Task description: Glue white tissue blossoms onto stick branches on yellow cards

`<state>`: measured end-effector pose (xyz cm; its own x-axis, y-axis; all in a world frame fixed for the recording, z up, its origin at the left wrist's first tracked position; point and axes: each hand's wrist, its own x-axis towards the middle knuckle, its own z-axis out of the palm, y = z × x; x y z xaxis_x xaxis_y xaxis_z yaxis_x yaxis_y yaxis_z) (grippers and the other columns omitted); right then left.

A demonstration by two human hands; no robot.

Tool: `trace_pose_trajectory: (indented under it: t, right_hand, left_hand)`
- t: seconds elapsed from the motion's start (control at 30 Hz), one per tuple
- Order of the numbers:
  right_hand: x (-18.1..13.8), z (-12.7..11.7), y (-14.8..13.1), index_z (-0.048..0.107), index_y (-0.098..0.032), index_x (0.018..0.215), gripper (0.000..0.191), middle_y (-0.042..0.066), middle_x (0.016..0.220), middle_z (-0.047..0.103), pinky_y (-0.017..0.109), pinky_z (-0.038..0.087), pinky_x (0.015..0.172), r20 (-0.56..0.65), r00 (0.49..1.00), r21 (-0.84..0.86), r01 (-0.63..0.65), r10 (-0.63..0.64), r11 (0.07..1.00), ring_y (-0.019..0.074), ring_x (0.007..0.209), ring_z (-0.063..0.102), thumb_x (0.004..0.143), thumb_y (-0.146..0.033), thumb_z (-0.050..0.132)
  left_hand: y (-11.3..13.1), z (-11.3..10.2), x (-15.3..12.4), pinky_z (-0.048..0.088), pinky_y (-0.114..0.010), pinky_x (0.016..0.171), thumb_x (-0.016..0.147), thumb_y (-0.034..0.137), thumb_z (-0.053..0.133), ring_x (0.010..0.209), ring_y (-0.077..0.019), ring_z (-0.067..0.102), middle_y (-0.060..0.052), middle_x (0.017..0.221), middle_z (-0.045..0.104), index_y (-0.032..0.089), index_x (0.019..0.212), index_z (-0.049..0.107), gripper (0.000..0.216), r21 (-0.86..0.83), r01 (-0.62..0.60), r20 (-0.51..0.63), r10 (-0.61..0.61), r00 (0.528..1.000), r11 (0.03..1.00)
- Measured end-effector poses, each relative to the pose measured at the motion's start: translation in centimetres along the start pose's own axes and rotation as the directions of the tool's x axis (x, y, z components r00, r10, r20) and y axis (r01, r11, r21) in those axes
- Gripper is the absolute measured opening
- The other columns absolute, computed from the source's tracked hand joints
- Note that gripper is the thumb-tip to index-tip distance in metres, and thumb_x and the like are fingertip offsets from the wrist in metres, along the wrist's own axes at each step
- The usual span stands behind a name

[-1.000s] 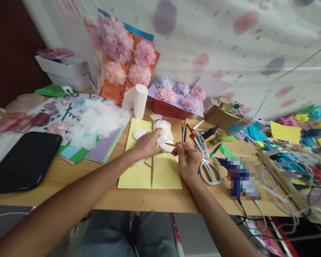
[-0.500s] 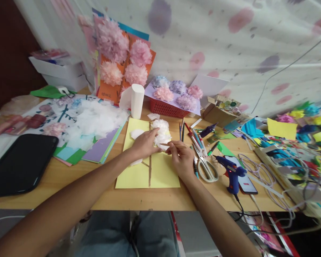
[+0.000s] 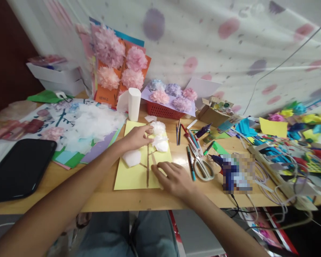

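Observation:
A yellow sheet with a brown stem lies on the wooden table in front of me. White tissue flowers sit on it: one at the top, one below that, one on the left. My left hand reaches over the sheet, its fingertips pinched on the edge of the top flower. My right hand lies flat on the sheet's lower right corner with fingers stretched out. A thin brown strip shows just beyond its fingertips.
Scissors, pens and a glue gun lie right of the sheet. A tissue roll, a red basket and flower boards stand behind. Loose white tissue and a black tablet are on the left, cables on the right.
My right hand has dropped from beside the flowers to the sheet's lower right corner and flattened; the stick it held no longer shows in it. My left hand slid up to the top flower.

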<state>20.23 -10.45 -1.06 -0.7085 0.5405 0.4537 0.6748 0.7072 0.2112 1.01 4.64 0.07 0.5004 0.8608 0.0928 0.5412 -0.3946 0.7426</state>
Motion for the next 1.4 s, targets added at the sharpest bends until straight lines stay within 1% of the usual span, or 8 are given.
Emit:
trace_pose_trajectory:
  t: [0.27, 0.5, 0.6, 0.7, 0.9, 1.0, 1.2, 1.4]
  right_hand:
    - [0.1, 0.2, -0.5, 0.058, -0.012, 0.132, 0.035, 0.010, 0.097, 0.071, 0.033, 0.056, 0.068, 0.250, 0.958, 0.101, -0.172, 0.142, 0.980, 0.0229, 0.089, 0.066, 0.098, -0.012, 0.051]
    - [-1.0, -0.1, -0.4, 0.065, -0.015, 0.119, 0.035, 0.011, 0.101, 0.074, 0.034, 0.057, 0.074, 0.113, 0.933, 0.194, -0.359, 0.343, 0.913, 0.0222, 0.089, 0.070, 0.093, -0.005, 0.044]
    - [-0.6, 0.3, -0.8, 0.066, -0.014, 0.118, 0.032, 0.011, 0.095, 0.075, 0.033, 0.057, 0.070, 0.105, 0.923, 0.193, -0.385, 0.371, 0.903, 0.0230, 0.084, 0.070, 0.094, -0.008, 0.046]
    - [-0.2, 0.8, -0.9, 0.066, -0.014, 0.119, 0.031, 0.011, 0.092, 0.075, 0.033, 0.056, 0.069, 0.105, 0.922, 0.181, -0.386, 0.372, 0.905, 0.0231, 0.082, 0.070, 0.094, -0.010, 0.046]
    - [-0.4, 1.4, -0.5, 0.066, -0.016, 0.117, 0.033, 0.012, 0.097, 0.076, 0.034, 0.058, 0.071, 0.089, 0.915, 0.214, -0.403, 0.393, 0.890, 0.0235, 0.086, 0.071, 0.094, -0.008, 0.045]
    - [-0.6, 1.8, -0.4, 0.066, -0.018, 0.119, 0.036, 0.011, 0.098, 0.076, 0.034, 0.059, 0.071, 0.058, 0.916, 0.240, -0.398, 0.396, 0.885, 0.0238, 0.088, 0.071, 0.092, -0.006, 0.045]
    - [-0.6, 2.3, -0.4, 0.068, -0.017, 0.111, 0.029, 0.011, 0.096, 0.075, 0.034, 0.059, 0.072, 0.033, 0.895, 0.265, -0.437, 0.444, 0.860, 0.0236, 0.086, 0.071, 0.095, -0.009, 0.046]
    - [-0.6, 2.1, -0.6, 0.069, -0.018, 0.107, 0.026, 0.011, 0.096, 0.075, 0.035, 0.059, 0.074, 0.029, 0.880, 0.302, -0.460, 0.475, 0.835, 0.0237, 0.086, 0.071, 0.095, -0.011, 0.047]
  left_hand:
    - [0.6, -4.2, -0.7, 0.053, -0.035, 0.091, 0.093, 0.029, 0.049, 0.098, -0.0254, 0.071, -0.010, 0.108, 0.078, 0.017, 0.116, 0.075, 0.037, 0.315, -0.006, -0.178, 0.065, 0.982, 0.949]
    - [-2.3, -8.6, -3.6, 0.050, -0.036, 0.093, 0.095, 0.034, 0.047, 0.106, -0.0275, 0.067, -0.009, 0.114, 0.075, 0.020, 0.113, 0.074, 0.036, 0.571, 0.191, -0.293, -0.018, 0.956, 0.799]
    - [-3.1, -8.8, -5.3, 0.048, -0.042, 0.096, 0.094, 0.035, 0.049, 0.119, -0.0339, 0.060, -0.016, 0.122, 0.070, 0.016, 0.118, 0.071, 0.038, 0.737, 0.241, -0.264, -0.059, 0.963, 0.632]
    - [-3.8, -8.7, -6.6, 0.049, -0.042, 0.095, 0.094, 0.029, 0.047, 0.119, -0.0344, 0.060, -0.016, 0.123, 0.070, 0.015, 0.115, 0.072, 0.035, 0.766, 0.229, -0.218, -0.091, 0.972, 0.601]
    - [-4.7, -12.9, -7.2, 0.050, -0.040, 0.096, 0.098, 0.025, 0.039, 0.113, -0.0293, 0.066, -0.012, 0.125, 0.072, 0.017, 0.126, 0.070, 0.042, 0.542, 0.463, -0.561, -0.109, 0.821, 0.701]
    - [-4.8, -13.5, -7.0, 0.051, -0.041, 0.093, 0.096, 0.026, 0.045, 0.108, -0.0304, 0.067, -0.011, 0.118, 0.075, 0.018, 0.119, 0.073, 0.038, 0.566, 0.476, -0.482, -0.199, 0.854, 0.673]
    - [-5.1, -9.7, -5.5, 0.050, -0.037, 0.093, 0.091, 0.033, 0.055, 0.117, -0.0314, 0.062, -0.016, 0.123, 0.068, 0.018, 0.118, 0.072, 0.035, 0.710, 0.354, -0.288, -0.208, 0.935, 0.609]
    - [-5.1, -9.1, -4.5, 0.052, -0.036, 0.081, 0.092, 0.030, 0.051, 0.104, -0.0314, 0.068, -0.016, 0.112, 0.073, 0.020, 0.104, 0.077, 0.030, 0.707, 0.350, -0.213, -0.287, 0.934, 0.615]
